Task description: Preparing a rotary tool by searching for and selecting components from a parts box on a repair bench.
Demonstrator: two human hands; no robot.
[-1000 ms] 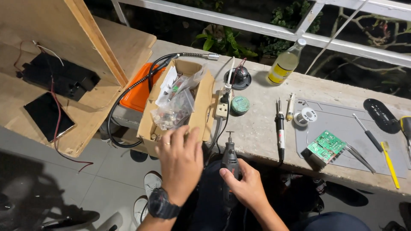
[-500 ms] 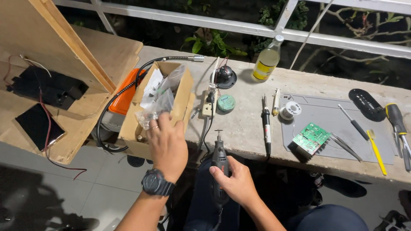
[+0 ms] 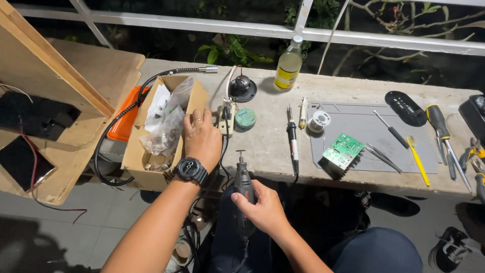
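Hands of a seated person work at the near edge of a long concrete bench [image 3: 273, 151] beside a white railing [image 3: 202, 24]. Compared with half a second ago, the left hand [image 3: 202, 139], wearing a dark wristwatch [image 3: 190, 171], has come back out of the cardboard box [image 3: 132, 156] of bagged small parts and now lies flat on the bench just beside the box's right wall, fingers [image 3: 194, 120] loosely spread and holding nothing that shows; it looks as though the rummaging is paused or finished. The right hand [image 3: 261, 210] is unchanged: its fingers are wrapped firmly around the body of a grey rotary tool [image 3: 243, 194], held upright over the lap, below the bench edge, tip pointing up. Just beyond the left hand sit a power strip [image 3: 225, 114] and a round green tin [image 3: 245, 118]. Open bench surface lies between the hands and a soldering iron [image 3: 292, 139]. Farther right, a grey work mat [image 3: 364, 121] carries a green circuit board [image 3: 342, 149], tweezers [image 3: 381, 155] and screwdrivers [image 3: 440, 126], well apart from both hands. A wooden panel [image 3: 60, 76] crowds the left side.
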